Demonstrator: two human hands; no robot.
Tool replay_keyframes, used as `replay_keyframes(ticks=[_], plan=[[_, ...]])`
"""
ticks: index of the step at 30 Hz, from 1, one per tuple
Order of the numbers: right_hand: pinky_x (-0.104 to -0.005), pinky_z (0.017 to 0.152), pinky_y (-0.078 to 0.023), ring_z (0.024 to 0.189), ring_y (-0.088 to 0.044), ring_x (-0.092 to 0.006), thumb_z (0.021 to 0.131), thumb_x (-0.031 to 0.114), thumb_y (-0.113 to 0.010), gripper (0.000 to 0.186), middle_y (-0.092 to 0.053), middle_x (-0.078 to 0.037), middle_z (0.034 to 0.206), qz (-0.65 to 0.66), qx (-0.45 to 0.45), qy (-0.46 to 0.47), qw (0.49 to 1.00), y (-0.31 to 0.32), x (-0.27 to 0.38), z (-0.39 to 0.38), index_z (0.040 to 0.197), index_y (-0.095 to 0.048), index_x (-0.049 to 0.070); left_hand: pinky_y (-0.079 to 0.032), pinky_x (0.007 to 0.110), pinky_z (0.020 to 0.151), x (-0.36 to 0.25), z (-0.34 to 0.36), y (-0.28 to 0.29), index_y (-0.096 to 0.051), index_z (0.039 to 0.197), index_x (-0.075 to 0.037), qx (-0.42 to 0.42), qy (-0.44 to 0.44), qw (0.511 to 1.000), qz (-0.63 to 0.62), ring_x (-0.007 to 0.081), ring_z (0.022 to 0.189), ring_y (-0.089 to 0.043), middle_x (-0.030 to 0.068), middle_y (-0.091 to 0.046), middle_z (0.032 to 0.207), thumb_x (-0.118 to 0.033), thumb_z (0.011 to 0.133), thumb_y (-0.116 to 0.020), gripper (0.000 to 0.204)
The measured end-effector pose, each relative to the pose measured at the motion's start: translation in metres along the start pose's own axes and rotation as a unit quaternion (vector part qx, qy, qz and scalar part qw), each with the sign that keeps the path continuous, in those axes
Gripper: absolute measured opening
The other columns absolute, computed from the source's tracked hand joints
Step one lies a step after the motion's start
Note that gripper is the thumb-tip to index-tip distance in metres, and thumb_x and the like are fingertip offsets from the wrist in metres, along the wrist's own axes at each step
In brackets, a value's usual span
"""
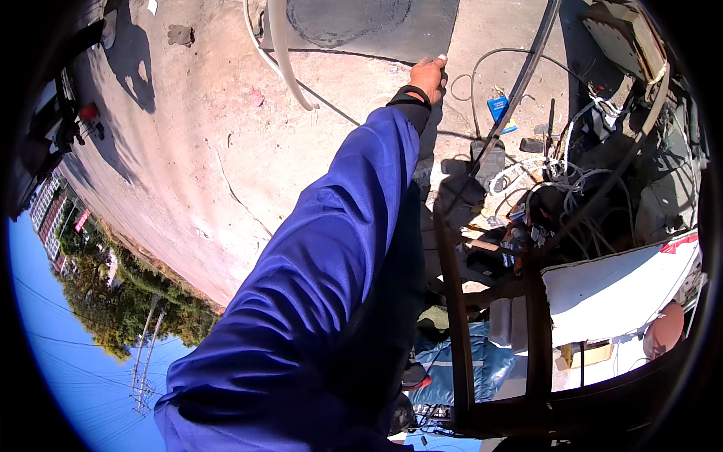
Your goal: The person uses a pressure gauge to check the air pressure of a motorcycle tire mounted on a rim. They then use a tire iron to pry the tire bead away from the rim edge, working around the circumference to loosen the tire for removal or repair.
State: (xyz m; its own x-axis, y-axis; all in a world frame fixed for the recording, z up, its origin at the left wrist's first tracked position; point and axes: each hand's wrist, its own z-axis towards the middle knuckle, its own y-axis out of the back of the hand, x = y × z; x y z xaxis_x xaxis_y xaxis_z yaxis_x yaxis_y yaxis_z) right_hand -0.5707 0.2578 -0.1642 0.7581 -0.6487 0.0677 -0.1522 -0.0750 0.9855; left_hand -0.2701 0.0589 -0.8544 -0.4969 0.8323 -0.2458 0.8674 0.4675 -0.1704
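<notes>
My left arm, in a blue sleeve with a black cuff, reaches far out across the middle of the view. My left hand [426, 77] is closed, with a small white object [441, 58] showing at its fingertips. It sits at the corner of a dark slab [422, 30] lying on the concrete ground [203, 151]. A thin dark wire [331, 105] runs across the ground toward the wrist. My right hand is out of view.
Two pale hoses [285, 60] curve down from the top. A black cable [523, 79], a small blue box [498, 108] and a tangle of white wires [561, 169] lie to the right. Lower right stand a rusty metal frame [454, 301], a white board [614, 290] and a blue bag [471, 361].
</notes>
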Motion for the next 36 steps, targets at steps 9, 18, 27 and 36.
replay_keyframes(ticks=[9, 18, 27, 36], plan=[[-0.0472, 0.099, -0.047, 0.120, -0.060, -0.0375, 0.111, 0.044, -0.046, 0.052, -0.059, -0.020, 0.136, -0.001, -0.018, 0.010, 1.000, 0.015, -0.017, -0.009, 0.140, -0.055, 0.001, -0.052, 0.030, 0.062, -0.035, -0.080, 0.007, -0.075, 0.093, 0.006, -0.242, -0.217, 0.944, 0.051, 0.0164, 0.066, -0.065, 0.0084, -0.073, 0.082, -0.003, 0.079, -0.076, 0.017], [-0.0481, 0.098, -0.047, 0.121, -0.059, -0.0377, 0.111, 0.044, -0.046, 0.051, -0.060, -0.019, 0.135, -0.004, -0.051, 0.067, 0.996, 0.011, -0.015, -0.029, 0.138, -0.056, 0.002, -0.043, 0.035, 0.044, -0.129, -0.283, 0.066, -0.062, 0.073, 0.001, -0.152, -0.110, 0.981, 0.048, 0.0204, 0.049, -0.057, 0.0087, -0.057, 0.063, -0.002, 0.079, -0.070, 0.011], [-0.0491, 0.098, -0.046, 0.122, -0.059, -0.0378, 0.111, 0.044, -0.045, 0.050, -0.061, -0.018, 0.134, -0.044, -0.100, 0.102, 0.989, -0.022, -0.038, -0.021, 0.137, -0.057, 0.003, -0.031, 0.037, 0.040, -0.149, -0.390, 0.113, -0.062, 0.072, -0.008, -0.149, -0.161, 0.975, -0.041, 0.0190, 0.044, -0.045, 0.0050, -0.050, 0.061, -0.017, 0.088, -0.063, 0.018], [-0.0490, 0.094, -0.044, 0.119, -0.060, -0.0364, 0.110, 0.043, -0.047, 0.046, -0.064, -0.014, 0.130, -0.065, -0.182, 0.097, 0.976, -0.048, -0.050, -0.014, 0.133, -0.060, 0.005, -0.061, 0.050, 0.077, -0.176, -0.456, 0.234, -0.079, 0.091, -0.001, -0.136, -0.257, 0.526, 0.799, 0.0430, 0.087, -0.075, 0.0284, -0.073, 0.092, -0.022, 0.086, -0.070, 0.023]])
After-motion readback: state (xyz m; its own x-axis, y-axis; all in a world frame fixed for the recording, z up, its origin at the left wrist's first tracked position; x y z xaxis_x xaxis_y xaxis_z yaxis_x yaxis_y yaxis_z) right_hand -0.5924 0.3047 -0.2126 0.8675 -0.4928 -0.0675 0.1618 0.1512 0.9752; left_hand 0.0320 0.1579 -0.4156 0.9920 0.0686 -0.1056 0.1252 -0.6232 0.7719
